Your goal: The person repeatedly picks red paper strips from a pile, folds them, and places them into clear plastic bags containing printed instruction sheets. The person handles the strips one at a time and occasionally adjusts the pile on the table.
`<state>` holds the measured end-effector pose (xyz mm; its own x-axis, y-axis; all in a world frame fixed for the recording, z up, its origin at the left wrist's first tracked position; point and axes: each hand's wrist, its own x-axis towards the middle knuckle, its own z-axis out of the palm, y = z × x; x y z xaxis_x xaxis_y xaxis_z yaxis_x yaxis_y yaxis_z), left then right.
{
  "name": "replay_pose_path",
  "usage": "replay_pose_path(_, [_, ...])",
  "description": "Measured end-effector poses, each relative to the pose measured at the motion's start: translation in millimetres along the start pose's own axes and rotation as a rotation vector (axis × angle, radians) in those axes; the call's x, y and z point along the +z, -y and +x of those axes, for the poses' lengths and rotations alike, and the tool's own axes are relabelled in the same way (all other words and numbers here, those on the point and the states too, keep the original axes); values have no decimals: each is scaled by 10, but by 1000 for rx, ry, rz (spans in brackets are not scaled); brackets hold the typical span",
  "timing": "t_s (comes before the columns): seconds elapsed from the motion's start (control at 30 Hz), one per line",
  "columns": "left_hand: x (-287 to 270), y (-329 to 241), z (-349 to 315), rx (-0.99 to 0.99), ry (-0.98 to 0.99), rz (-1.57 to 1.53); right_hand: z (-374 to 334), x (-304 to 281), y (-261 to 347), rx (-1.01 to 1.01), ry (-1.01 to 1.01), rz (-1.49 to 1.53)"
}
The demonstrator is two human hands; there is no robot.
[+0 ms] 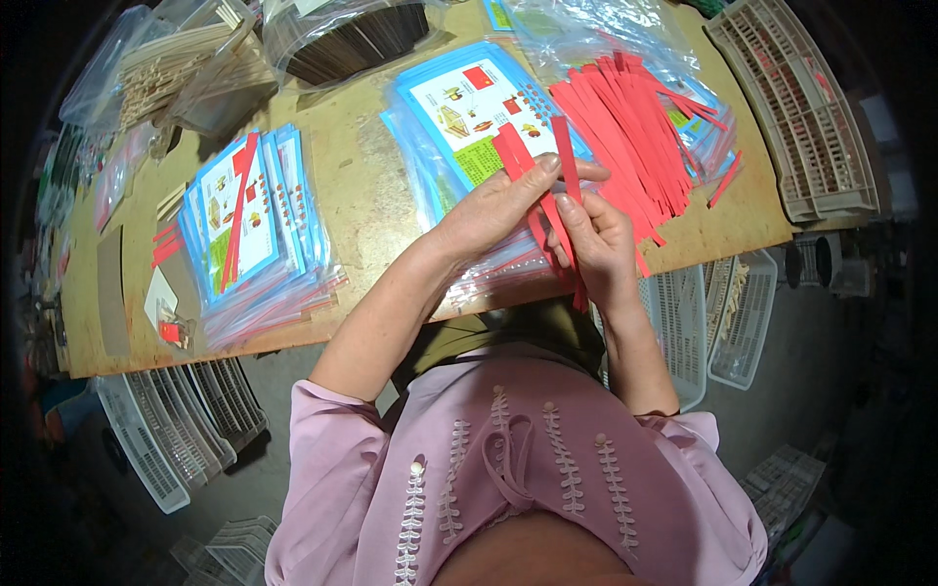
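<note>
My left hand is closed around a few red strips, their ends sticking up past the thumb. Between the thumb and fingers of my right hand is a single red strip, standing beside the others. Both hands are close together over the table's front edge. Just beyond them lies a stack of blue-bordered printed cards in clear plastic bags. A loose pile of red strips spreads to the right of that stack. The lower ends of the held strips are partly hidden by my fingers.
At left, another stack of bagged cards has red strips across it. Farther back stand a bin of wooden sticks and a bag of dark thin pieces. A beige plastic crate borders the right; a white basket is below the table.
</note>
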<state>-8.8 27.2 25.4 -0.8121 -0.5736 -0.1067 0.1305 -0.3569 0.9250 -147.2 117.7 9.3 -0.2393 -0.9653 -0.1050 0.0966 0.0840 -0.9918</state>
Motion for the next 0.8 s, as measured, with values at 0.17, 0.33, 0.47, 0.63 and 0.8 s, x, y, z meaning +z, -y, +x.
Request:
replay_pose_path(0.17, [-40, 94, 63, 237, 46, -12, 32, 11, -32, -363, -112, -391])
replay_pose_path(0.33, [-66, 46, 63, 320, 96, 187, -43, 49, 55, -42, 95, -42])
replay_pose_path(0.47, [-50, -60, -41, 131, 111, 105, -56, 14, 97, 195, 265, 263])
replay_pose_path(0.63, [-57, 48, -11, 126, 99, 96, -87, -26, 258, 254, 342, 243])
replay_pose_path(0.8, [-34, 15, -32, 86, 118, 142, -118, -84, 258, 279, 409, 227])
